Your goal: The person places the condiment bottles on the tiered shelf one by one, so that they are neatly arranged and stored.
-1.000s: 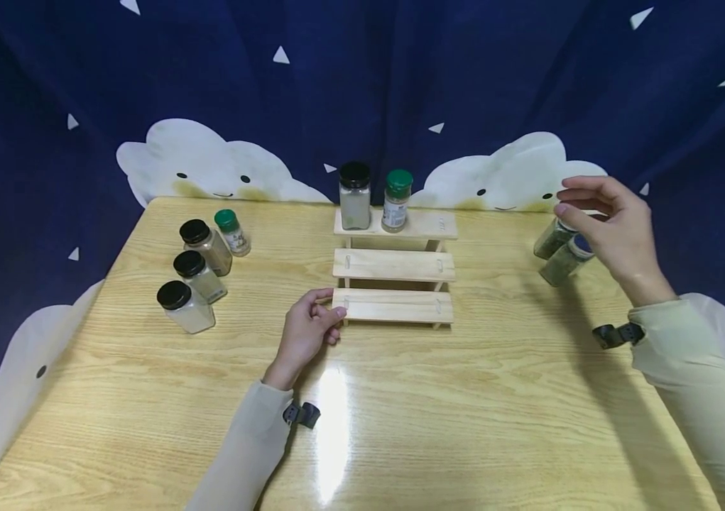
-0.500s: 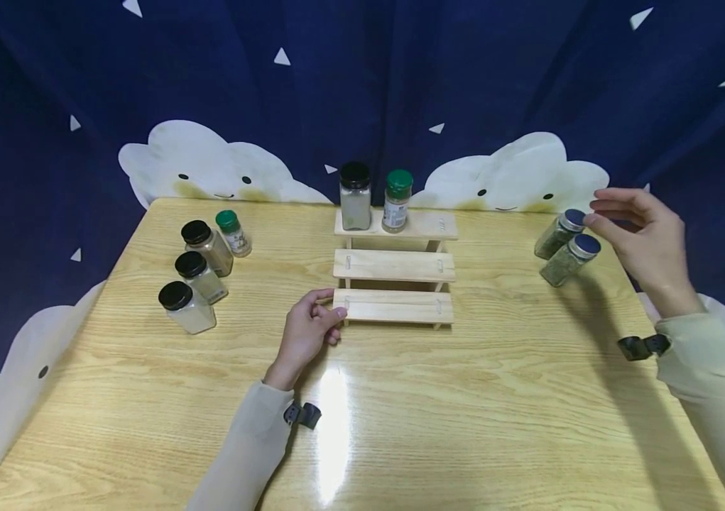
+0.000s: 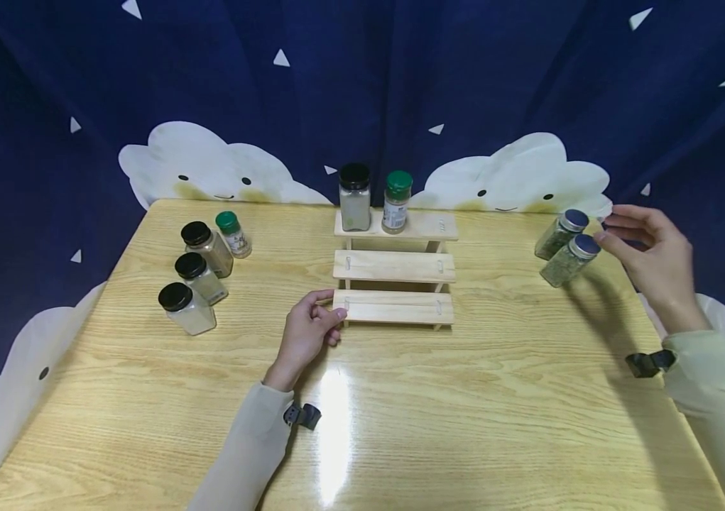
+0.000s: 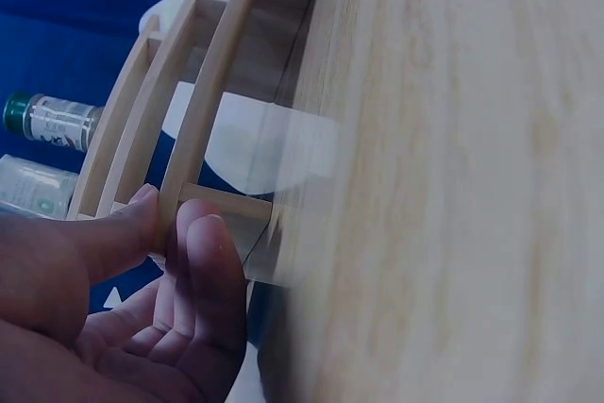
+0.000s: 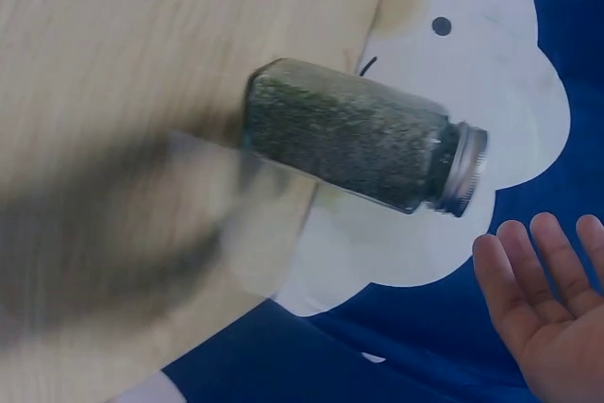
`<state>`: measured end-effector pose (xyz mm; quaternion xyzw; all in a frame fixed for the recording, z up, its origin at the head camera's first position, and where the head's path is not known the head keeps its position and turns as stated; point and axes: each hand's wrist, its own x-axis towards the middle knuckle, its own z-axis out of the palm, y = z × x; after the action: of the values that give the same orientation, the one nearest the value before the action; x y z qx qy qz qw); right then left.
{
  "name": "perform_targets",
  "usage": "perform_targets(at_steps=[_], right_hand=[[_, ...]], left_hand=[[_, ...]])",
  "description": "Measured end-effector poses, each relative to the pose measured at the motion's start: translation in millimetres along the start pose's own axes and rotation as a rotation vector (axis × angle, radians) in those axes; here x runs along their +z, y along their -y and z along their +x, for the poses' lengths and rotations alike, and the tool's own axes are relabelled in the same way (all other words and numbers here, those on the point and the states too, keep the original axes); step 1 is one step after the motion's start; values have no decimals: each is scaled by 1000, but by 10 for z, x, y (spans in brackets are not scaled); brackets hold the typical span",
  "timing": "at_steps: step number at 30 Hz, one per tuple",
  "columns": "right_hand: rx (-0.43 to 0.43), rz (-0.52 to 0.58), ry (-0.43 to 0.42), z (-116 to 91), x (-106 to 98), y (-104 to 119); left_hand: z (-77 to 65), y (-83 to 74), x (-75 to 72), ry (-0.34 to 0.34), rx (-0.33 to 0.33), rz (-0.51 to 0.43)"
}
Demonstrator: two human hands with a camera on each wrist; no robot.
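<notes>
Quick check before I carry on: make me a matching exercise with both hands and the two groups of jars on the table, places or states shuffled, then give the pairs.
Column 1
1. left hand
2. right hand
3. two jars with green contents
4. three black-lidded jars

Column 2
A. on the table, left of the rack
B. holding nothing
C. gripping the end of the lowest shelf
D. on the table, right of the rack

Pairs: 1-C, 2-B, 3-D, 4-A

Can pass over the worktop [image 3: 496,312] between wooden rack [image 3: 394,266] and silver-lidded jars [image 3: 563,268]; meets three black-lidded jars [image 3: 205,281] leftward.
</notes>
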<state>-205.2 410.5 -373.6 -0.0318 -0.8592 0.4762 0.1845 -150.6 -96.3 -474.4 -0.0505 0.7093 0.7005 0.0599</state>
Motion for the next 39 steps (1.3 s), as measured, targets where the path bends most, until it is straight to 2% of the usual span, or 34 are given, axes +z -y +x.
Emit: perform_targets(at_steps=[21, 29, 35, 39], right_hand=[[91, 33, -7, -213, 109, -385], [113, 22, 6, -219, 165, -490], [154, -51, 27, -187, 242, -536], [138, -80, 26, -159, 286, -568]], left_hand=[[-1, -3, -7, 0, 7, 15], [3, -10, -12, -3, 1, 17], [2, -17, -13, -3, -6, 2], [0, -12, -12, 0, -8, 1]])
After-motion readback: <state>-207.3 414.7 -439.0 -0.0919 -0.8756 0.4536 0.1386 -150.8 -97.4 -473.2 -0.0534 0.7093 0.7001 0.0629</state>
